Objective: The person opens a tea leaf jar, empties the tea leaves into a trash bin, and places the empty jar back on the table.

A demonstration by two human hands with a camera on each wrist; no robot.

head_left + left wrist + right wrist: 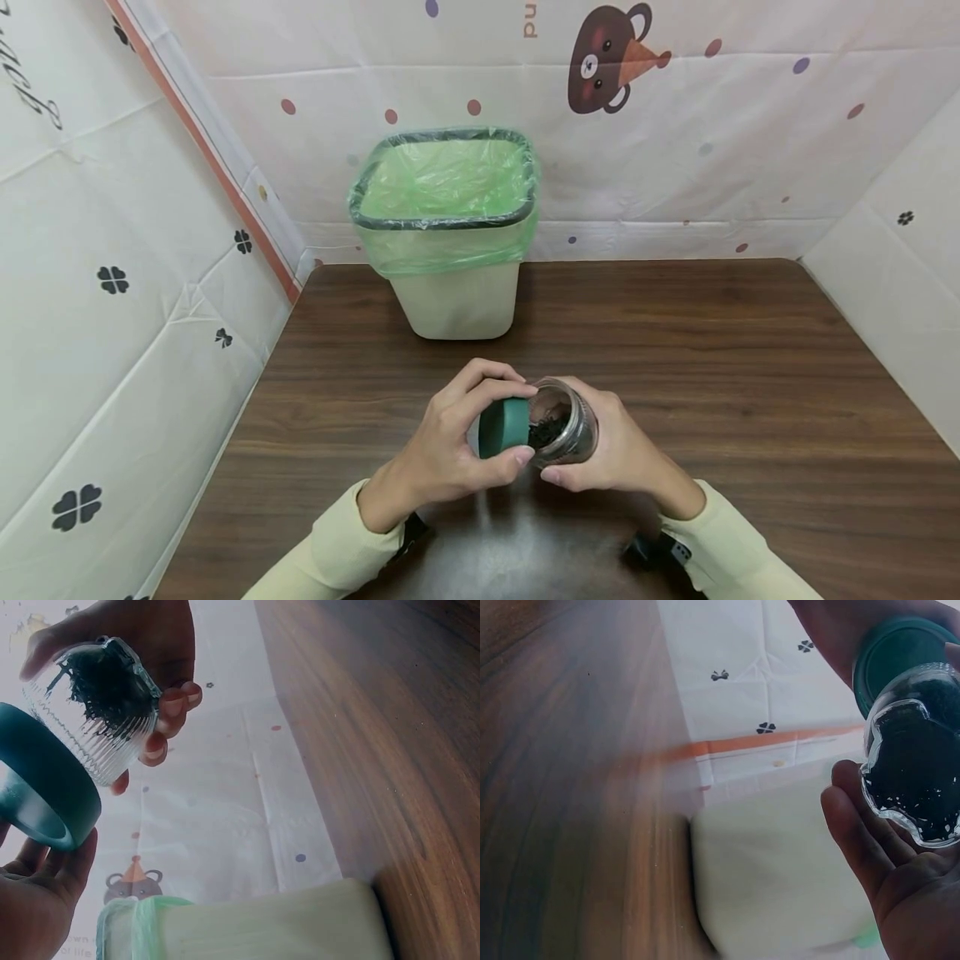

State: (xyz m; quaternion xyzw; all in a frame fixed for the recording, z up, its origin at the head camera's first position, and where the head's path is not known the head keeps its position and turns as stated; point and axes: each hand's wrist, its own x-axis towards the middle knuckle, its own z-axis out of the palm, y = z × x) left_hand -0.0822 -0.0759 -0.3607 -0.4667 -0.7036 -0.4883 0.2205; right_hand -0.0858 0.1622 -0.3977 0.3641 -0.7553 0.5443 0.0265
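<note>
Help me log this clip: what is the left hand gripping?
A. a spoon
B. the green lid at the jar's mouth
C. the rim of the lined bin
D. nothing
B: the left hand curls its fingers and thumb round the green lid, while the right hand holds the glass jar of dark contents.

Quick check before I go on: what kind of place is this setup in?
Probably a makeshift tabletop recording booth, not a real kitchen. A dark wooden table is walled on three sides by printed plastic sheeting with clovers, dots and a cartoon bear. A bin lined with a green bag stands at the back.
</note>
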